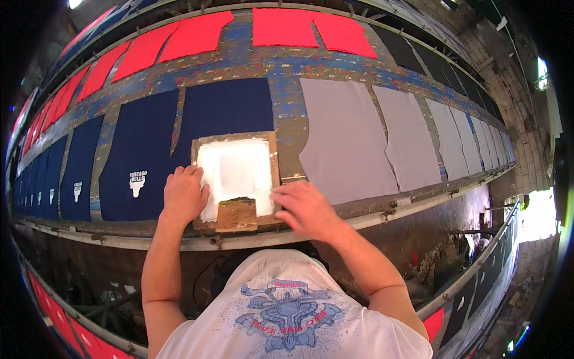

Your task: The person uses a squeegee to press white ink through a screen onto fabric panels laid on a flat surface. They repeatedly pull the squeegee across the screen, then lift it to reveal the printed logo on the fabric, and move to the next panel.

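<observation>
A wooden screen printing frame (274, 157) lies over a navy cut fabric panel (228, 106) directly in front of me. White ink coats its mesh (238, 170), and a wooden squeegee (237, 216) rests at the near side of the frame. My left hand (185, 194) is closed on the frame's left rail, its thumb reaching inward. At the opposite rail, my right hand (306, 210) holds the edge with bent fingers. Left of the frame, another navy panel (140, 131) bears a white print (138, 183).
Grey fabric panels (344, 137) run along the long table to the right. Red panels (197, 37) line its far side, with black ones (397, 51) farther right. A metal rail (382, 220) borders the near edge. Another table with red and black panels (457, 305) stands behind me.
</observation>
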The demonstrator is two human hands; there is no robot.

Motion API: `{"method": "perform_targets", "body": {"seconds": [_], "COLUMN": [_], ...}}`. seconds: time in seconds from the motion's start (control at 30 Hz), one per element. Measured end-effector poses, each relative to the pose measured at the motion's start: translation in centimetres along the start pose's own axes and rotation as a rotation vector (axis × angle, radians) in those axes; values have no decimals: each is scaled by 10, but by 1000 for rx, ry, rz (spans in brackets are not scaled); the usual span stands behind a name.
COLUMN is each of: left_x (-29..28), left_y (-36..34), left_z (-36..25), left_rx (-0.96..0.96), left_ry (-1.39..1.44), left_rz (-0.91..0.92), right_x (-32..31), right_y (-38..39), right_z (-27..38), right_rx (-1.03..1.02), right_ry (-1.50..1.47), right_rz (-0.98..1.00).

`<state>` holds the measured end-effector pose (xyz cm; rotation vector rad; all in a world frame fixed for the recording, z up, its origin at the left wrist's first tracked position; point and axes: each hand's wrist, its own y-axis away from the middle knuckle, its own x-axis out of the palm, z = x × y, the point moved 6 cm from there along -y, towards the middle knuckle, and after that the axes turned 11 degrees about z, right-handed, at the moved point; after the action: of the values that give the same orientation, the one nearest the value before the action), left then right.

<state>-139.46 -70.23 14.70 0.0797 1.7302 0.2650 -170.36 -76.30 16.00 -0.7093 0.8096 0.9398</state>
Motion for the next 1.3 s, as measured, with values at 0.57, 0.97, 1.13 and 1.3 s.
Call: {"method": "perform_targets", "body": {"seconds": [0.57, 0.97, 1.13, 1.3], "left_x": [91, 87, 80, 73], "left_y": [-143, -291, -341, -381], "left_z": [-334, -325, -314, -304], "left_rx": [451, 363, 320, 290], "left_ry": [248, 20, 0, 18], "left_rz": [-6, -58, -88, -109], "right_x": [-102, -128, -146, -183], "right_y": [77, 0, -25, -52], "right_z": [-332, -474, -509, -535], "right_rx": [161, 275, 400, 483], "right_ry": [250, 512, 545, 386], "right_rz": [96, -4, -38, -24]}}
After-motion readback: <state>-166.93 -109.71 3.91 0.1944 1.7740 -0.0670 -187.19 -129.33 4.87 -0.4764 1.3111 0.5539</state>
